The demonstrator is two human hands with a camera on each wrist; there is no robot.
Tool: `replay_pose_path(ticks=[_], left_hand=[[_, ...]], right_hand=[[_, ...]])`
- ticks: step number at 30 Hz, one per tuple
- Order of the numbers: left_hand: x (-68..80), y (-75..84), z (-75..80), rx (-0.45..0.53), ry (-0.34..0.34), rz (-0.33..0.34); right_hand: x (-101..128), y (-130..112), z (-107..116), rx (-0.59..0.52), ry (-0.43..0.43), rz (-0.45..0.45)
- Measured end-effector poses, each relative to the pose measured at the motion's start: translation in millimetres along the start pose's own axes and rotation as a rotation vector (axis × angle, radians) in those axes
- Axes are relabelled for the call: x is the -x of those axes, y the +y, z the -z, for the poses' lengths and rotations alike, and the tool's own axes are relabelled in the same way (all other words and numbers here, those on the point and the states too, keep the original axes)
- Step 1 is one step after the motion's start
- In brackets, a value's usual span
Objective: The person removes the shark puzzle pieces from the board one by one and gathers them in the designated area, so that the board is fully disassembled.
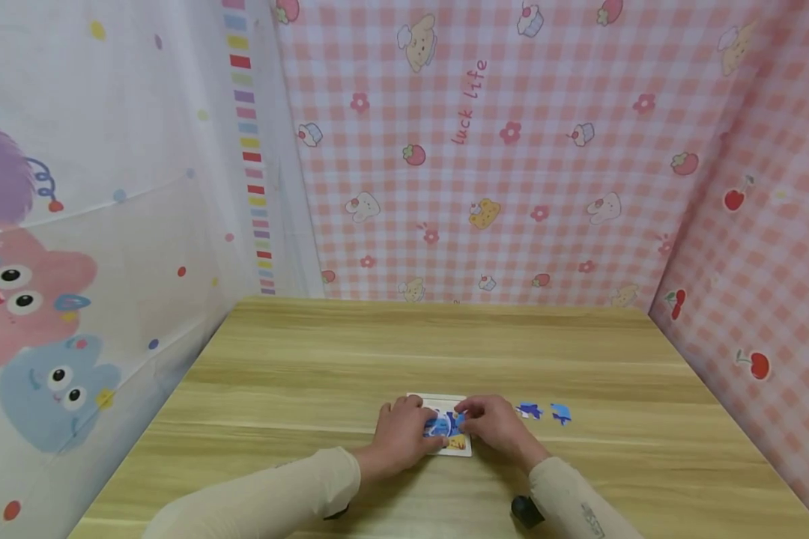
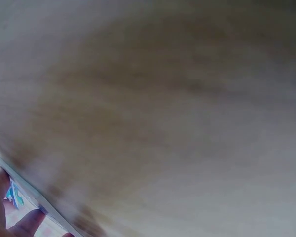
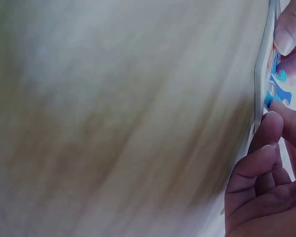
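Cream sleeves point(image 1: 263, 490) end at left hand point(image 1: 399, 436) and right hand point(image 1: 499, 428), puzzle board point(image 1: 438, 397) between.

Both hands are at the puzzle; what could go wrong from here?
The right hand has its fingertips at the blue picture in the puzzle tray and might nudge it out of line. A dark blue piece and a lighter blue piece lie loose to its right, so a careless sweep could scatter them. The left hand covers the tray's left side, so a badly seated piece there might go unnoticed.
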State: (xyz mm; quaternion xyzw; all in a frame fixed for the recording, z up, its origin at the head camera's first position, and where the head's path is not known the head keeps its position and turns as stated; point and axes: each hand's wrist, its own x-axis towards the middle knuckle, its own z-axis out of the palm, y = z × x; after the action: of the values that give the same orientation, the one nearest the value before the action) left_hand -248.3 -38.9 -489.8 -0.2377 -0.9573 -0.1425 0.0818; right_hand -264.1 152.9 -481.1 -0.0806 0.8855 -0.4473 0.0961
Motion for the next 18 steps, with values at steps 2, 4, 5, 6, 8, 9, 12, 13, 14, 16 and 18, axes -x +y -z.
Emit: replay_pose_path(ticks=[2,4,5,6,8,9,12,13,14,16,18], left_hand=[[-0.4,0.2,0.3,-0.004,-0.002,-0.001],[-0.7,0.4,0.5,-0.007,-0.007,0.0],[-0.8,0.4,0.6,-0.009,-0.009,0.0],[-1.0,0.3,0.7,-0.01,-0.01,0.0],[-1.5,0.1,0.4,-0.012,-0.012,0.003],[-1.6,0.0,0.5,-0.011,-0.015,0.005],[-1.6,0.1,1.0,-0.009,-0.018,0.008],[-1.5,0.2,1.1,-0.008,-0.02,0.008],[-1.3,0.3,1.4,-0.006,-0.02,0.008],[-0.8,0.7,2.3,-0.009,-0.019,0.006],[-0.4,0.9,2.9,-0.007,-0.02,0.005]], right_hand=[[0.4,1.0,1.5,-0.036,-0.003,-0.03],[1.0,1.5,2.8,-0.083,-0.007,-0.049],[1.4,1.2,3.4,-0.109,-0.009,-0.059],[1.8,0.8,3.9,-0.127,-0.01,-0.065],[1.9,-0.2,4.3,-0.15,-0.008,-0.076],[1.9,-0.8,4.3,-0.155,-0.006,-0.079],[2.4,-2.9,4.0,-0.159,0.001,-0.086],[2.6,-3.5,3.7,-0.16,0.001,-0.088],[2.8,-3.7,3.3,-0.16,-0.001,-0.09],[3.3,-4.0,2.8,-0.141,-0.012,-0.086],[3.5,-3.6,2.2,-0.109,-0.031,-0.073]])
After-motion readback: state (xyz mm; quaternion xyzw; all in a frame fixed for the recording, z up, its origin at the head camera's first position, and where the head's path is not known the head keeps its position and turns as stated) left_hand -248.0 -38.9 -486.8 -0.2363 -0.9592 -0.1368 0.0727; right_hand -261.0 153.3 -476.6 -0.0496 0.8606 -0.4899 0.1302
